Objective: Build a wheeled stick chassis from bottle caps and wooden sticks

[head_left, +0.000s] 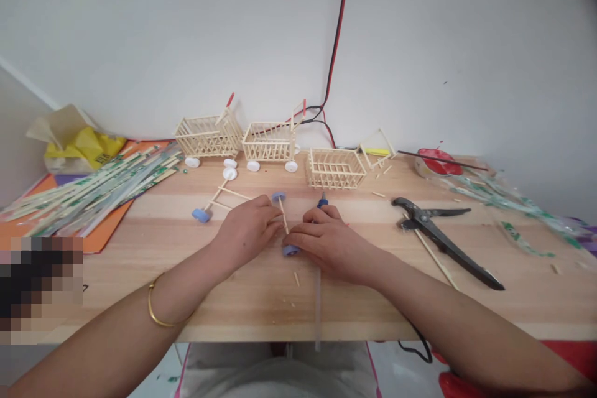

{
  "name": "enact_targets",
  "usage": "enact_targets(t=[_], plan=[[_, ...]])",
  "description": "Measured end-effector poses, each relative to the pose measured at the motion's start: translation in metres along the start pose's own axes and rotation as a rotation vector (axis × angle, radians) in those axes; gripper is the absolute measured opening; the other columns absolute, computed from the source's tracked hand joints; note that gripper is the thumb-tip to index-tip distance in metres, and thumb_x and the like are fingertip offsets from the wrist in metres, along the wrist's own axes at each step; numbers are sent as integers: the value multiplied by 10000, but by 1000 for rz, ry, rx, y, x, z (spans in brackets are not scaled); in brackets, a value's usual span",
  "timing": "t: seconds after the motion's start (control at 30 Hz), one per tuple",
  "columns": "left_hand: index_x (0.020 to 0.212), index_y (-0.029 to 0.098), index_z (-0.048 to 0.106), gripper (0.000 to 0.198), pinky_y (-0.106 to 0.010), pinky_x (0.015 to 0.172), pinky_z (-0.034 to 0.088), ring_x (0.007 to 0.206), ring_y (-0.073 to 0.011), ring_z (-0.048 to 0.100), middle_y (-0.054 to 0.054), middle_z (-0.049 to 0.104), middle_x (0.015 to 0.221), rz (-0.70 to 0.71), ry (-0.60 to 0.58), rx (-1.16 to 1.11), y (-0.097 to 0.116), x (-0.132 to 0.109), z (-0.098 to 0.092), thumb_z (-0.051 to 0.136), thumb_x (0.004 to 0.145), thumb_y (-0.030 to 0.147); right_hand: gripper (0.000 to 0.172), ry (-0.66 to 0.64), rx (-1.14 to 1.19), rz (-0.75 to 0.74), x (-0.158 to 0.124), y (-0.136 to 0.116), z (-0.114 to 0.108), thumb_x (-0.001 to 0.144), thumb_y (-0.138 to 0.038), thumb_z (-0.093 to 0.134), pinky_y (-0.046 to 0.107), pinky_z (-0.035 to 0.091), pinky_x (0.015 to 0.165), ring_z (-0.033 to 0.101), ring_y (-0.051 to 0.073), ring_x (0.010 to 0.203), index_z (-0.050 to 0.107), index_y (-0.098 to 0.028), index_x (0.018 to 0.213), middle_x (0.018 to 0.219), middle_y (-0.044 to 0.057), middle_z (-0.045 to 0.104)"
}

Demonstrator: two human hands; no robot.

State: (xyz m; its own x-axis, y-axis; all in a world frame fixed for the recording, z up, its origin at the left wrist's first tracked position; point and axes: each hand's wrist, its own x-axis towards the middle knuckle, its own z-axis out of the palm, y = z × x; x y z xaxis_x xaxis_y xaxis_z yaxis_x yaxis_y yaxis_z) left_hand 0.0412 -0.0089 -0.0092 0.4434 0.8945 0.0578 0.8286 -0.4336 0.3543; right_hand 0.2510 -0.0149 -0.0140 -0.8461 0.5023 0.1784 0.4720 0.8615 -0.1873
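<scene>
A thin wooden stick axle (283, 214) with a blue wheel at each end stands between my hands. My left hand (249, 227) has its fingertips pinched at the axle's left side; the exact contact is partly hidden. Under it run two sticks of a small frame (218, 189), which bears one white and one blue wheel. My right hand (333, 239) is closed around a hot glue gun (323, 201); its blue nozzle points away from me and a clear glue stick (318, 311) sticks out behind. The right fingertips touch the axle's near blue wheel (291, 250).
Two wheeled stick carts (208, 137) and a wheelless stick basket (336, 168) stand along the wall. Black pliers (436, 233) lie at right beside a loose stick (436, 258). Bundled sticks (107, 183) lie at left, plastic wrappers (517, 205) at right. A cord (415, 348) hangs at the front edge.
</scene>
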Motion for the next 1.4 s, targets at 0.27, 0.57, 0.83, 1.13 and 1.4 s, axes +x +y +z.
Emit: enact_targets(t=[0.27, 0.57, 0.83, 1.13, 1.4], plan=[[834, 166, 637, 279, -284, 689, 418, 759, -156, 543, -37, 535, 800, 27, 93, -74, -1, -1, -3, 388, 928, 249, 223, 43, 4, 1, -2, 0, -3, 912, -202, 510, 355, 257, 834, 469, 196, 937, 595, -223, 1117, 989, 45, 682], [660, 165, 506, 349, -257, 599, 343, 654, -130, 482, 2, 457, 652, 105, 221, -110, 1, -4, -9, 367, 947, 306, 206, 283, -29, 18, -5, 10, -9, 898, -141, 453, 309, 310, 738, 553, 144, 737, 627, -175, 1004, 744, 28, 653], [660, 179, 457, 367, -264, 565, 315, 597, -133, 465, 11, 480, 617, 63, 187, -109, -1, -3, -12, 314, 952, 348, 197, 215, -51, 134, -11, 14, -21, 932, -187, 434, 264, 314, 639, 604, 130, 654, 629, -170, 957, 738, 39, 693], [560, 196, 323, 421, -258, 506, 255, 495, -109, 383, 41, 371, 517, 29, 239, -115, -2, -3, -17, 312, 939, 381, 401, -17, -103, 293, -16, 14, -37, 913, -459, 475, 267, 266, 592, 546, 130, 571, 560, -170, 649, 609, 17, 629], [551, 196, 314, 425, -250, 509, 273, 495, -103, 390, 40, 359, 502, -16, 296, -150, -3, -2, -19, 316, 937, 375, 391, -208, -214, 477, -28, 11, -46, 689, -562, 688, 268, 164, 507, 598, 195, 593, 552, -207, 781, 683, 27, 662]])
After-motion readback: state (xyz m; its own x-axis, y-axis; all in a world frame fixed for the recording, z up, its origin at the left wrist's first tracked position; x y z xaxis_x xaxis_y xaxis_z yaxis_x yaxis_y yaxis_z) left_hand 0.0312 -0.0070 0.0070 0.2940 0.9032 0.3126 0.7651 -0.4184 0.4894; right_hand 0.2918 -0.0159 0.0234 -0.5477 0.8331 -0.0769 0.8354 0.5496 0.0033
